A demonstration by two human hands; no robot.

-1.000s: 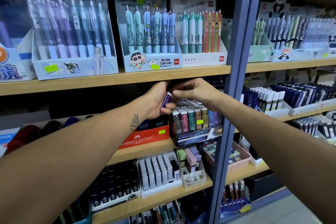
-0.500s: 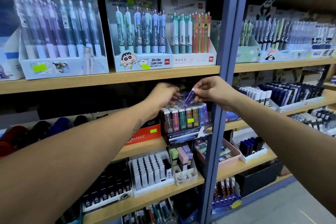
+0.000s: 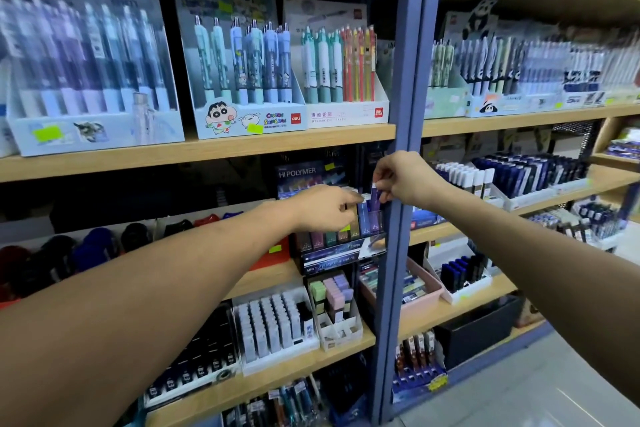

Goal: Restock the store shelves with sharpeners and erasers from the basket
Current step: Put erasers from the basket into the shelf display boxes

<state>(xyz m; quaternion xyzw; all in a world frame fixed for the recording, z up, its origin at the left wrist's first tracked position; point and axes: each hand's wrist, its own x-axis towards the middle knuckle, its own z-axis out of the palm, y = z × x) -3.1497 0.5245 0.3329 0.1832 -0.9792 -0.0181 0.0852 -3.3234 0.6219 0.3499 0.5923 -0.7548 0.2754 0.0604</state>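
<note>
Eraser (image 3: 374,196), purple, now pinched in R hand (image 3: 403,180), passed over from L hand (image 3: 325,210) w/in last sec. L fingers loose, empty, on display box (image 3: 341,246) rows below. Slot-in looks imminent.

Purple eraser (image 3: 374,196); dark display box (image 3: 341,255) (pastel rows); blue-grey post (image 3: 403,80); light wood shelf (image 3: 207,152).
</note>
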